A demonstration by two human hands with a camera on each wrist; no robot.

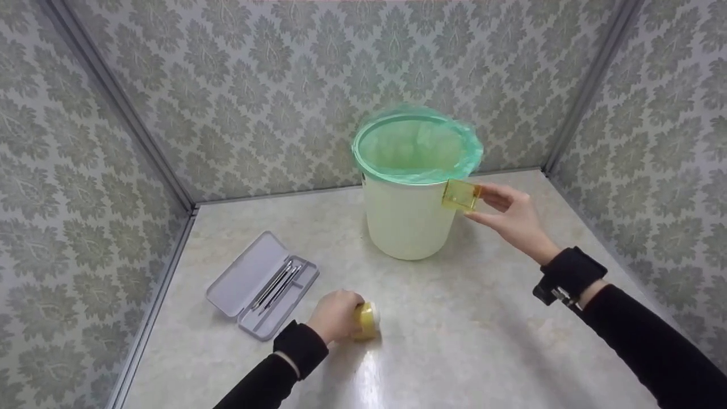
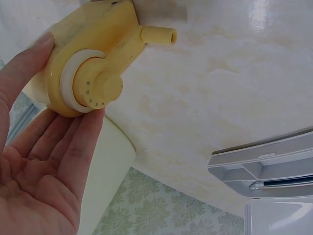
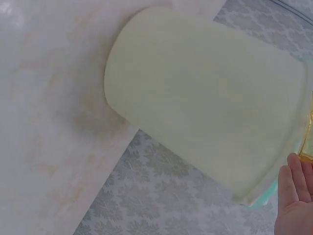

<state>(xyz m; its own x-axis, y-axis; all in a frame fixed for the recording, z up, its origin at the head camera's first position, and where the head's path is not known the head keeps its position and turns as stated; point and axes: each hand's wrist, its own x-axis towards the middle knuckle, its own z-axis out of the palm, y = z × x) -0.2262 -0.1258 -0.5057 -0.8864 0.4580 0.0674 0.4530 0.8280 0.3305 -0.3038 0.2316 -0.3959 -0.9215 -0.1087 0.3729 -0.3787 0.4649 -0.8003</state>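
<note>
My left hand (image 1: 337, 315) grips a yellow crank pencil sharpener (image 2: 100, 32) low over the front of the table. In the left wrist view, the thumb lies along one side of its body and the fingers support the other, beside a round dial and a short knob. Up at the right, my right hand (image 1: 514, 218) pinches a see-through yellow shavings drawer (image 1: 459, 196) between thumb and fingers. The drawer is at the front right of a pale waste bin (image 1: 406, 224), just outside its rim. Only part of the drawer shows in the right wrist view.
A green bag (image 1: 472, 149) lines the bin and folds over its rim. An open grey pencil case (image 1: 244, 278) lies at the left of the table (image 1: 454, 341), with several slim pencils (image 1: 277, 287) inside. Patterned walls (image 1: 272, 113) stand around the table.
</note>
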